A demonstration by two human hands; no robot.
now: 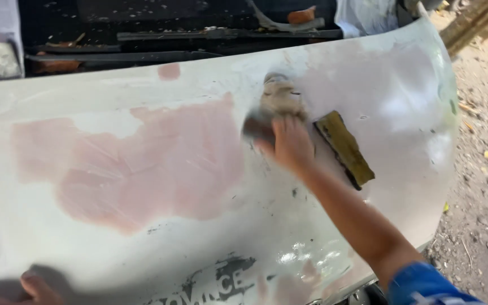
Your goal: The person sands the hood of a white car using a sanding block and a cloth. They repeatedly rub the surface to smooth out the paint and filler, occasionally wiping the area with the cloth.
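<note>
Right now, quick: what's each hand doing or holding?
Left hand: only fingers show at the bottom edge, resting on the white car hood; holding nothing visible.
Right hand: pressing a blurred rag or sanding pad on the hood.

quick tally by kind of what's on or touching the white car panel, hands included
hands: 2, the right hand rubbing with a blurred pad, the left hand resting at the near edge
sanding pad: 1
rag or wad: 1
olive sanding block: 1
large pink filler patch on the white panel: 1
total: 6
</note>
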